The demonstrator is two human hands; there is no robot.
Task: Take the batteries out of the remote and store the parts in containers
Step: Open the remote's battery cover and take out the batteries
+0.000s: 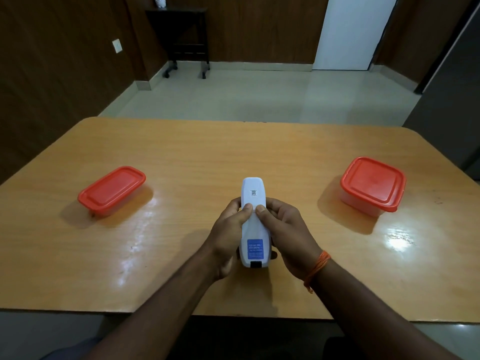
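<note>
The remote (pixel 253 224) is white with a blue label (pixel 255 248). Both containers (pixel 111 190) (pixel 373 185) have red lids. The table (pixel 207 157) is orange-tan woodgrain; a wrist wears orange thread (pixel 318 268).

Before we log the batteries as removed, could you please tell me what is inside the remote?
Not visible. The remote lies back-up in both hands, thumbs on its closed back cover. Only a blue label and a code sticker show.
</note>
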